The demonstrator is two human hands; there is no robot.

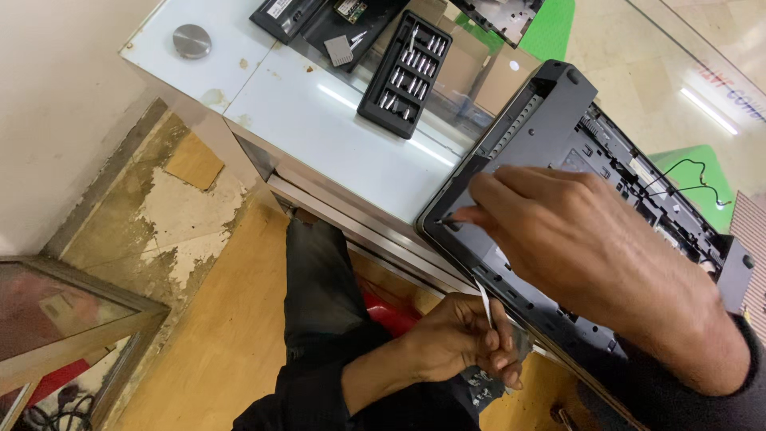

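**Dark laptop shell under two hands at a glass counter**

Dark sleeves frame the lowest part of the view, above a yellowish floor with flaking patches. The left hand (463, 339) sits lowest, below the counter's edge, its fingers curled together around a thin pale strip (484, 302) that sticks up between them toward the laptop.

Above it, the right hand (574, 239) lies over the laptop base (550, 112), a dark grey shell turned underside up and hanging slightly over the counter edge. Its thumb and forefinger are pressed together, pinching a small dark piece (447, 220) at the shell's near corner; what that piece is cannot be told. Thin black wires (678, 179) trail across the shell's far side.

Farther along the white glass counter (319, 120), well apart from the hands, a black tray of screwdriver bits (404, 73) lies open. Beyond it rest black laptop parts (319, 20), a round metal disc (191, 40) near the corner, and a green mat (550, 28).
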